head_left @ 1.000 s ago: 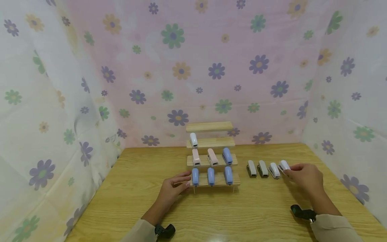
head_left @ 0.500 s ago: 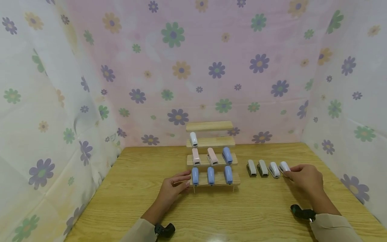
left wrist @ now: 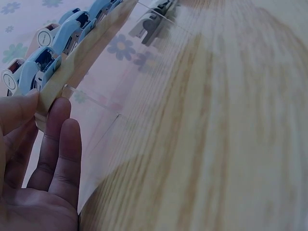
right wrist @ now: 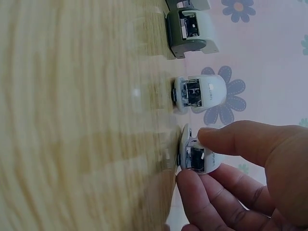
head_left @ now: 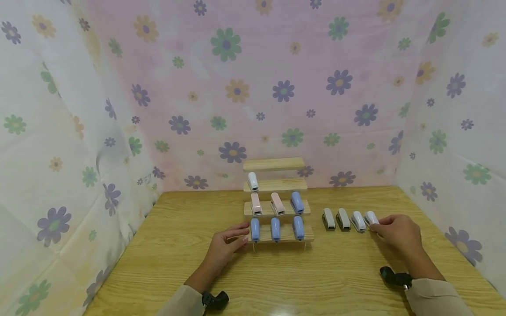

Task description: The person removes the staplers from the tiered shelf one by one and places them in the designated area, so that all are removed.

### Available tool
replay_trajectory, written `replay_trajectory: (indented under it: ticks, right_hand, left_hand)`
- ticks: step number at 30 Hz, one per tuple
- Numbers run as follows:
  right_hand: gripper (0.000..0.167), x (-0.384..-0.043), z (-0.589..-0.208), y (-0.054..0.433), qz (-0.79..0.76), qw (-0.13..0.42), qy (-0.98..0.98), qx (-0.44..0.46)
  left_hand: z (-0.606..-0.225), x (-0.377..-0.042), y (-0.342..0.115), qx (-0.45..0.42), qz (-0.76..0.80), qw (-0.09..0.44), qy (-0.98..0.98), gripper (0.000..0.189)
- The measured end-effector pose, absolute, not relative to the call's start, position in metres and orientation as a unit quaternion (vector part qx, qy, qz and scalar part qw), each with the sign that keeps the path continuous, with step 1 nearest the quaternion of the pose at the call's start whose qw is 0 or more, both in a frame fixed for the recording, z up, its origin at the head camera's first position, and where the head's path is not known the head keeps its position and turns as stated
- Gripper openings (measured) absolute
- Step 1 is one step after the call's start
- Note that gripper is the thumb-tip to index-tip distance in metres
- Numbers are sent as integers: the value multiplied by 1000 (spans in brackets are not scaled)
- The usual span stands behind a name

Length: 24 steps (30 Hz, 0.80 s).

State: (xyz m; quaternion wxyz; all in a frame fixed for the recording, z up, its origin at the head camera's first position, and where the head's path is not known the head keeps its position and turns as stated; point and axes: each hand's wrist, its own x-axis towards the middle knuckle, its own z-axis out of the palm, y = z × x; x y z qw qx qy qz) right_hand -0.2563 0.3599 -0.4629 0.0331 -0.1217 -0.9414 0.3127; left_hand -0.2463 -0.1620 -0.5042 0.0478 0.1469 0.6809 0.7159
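Observation:
My right hand (head_left: 401, 232) pinches the rightmost white mini stapler (head_left: 370, 217) between thumb and fingers. That stapler stands on the table at the end of a short row. Beside it are another white stapler (right wrist: 207, 92) and two grey-and-white staplers (head_left: 343, 219). My left hand (head_left: 225, 245) grips the left end of the bottom shelf of a stepped wooden display rack (left wrist: 72, 72), thumb above and fingers below. Blue staplers (head_left: 275, 229) line that bottom shelf. Two pink staplers (head_left: 277, 203) and a blue one (head_left: 297, 202) sit one step up. A white stapler (head_left: 253, 181) stands at the left of the third shelf.
The rack's top shelf (head_left: 273, 164) is bare wood. Clear supports (left wrist: 94, 98) hold the bottom shelf above the wood-grain table (head_left: 276, 281). Flower-printed cloth (head_left: 261, 66) hangs behind the table and along both sides. A black device is strapped at each wrist.
Both hands keep their places, the left at the rack and the right on the white stapler. The head view shifts very slightly.

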Motion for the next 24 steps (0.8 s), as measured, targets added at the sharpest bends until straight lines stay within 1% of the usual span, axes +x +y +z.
replay_trajectory:
  ticks: [3,18,24]
  right_hand:
    - [50,-257,-462,360,311,27,-943,-118]
    - [56,-253,-454,358,309,14,-944,-116]
    - [58,-252,-449,359,293,29,-949,-109]
  left_hand:
    - [-505,-246,-162,151,716,48,680,39]
    - [-503,-245,-163,142,712,50,685,34]
    - [-503,-246,-163,141,710,51,688,35]
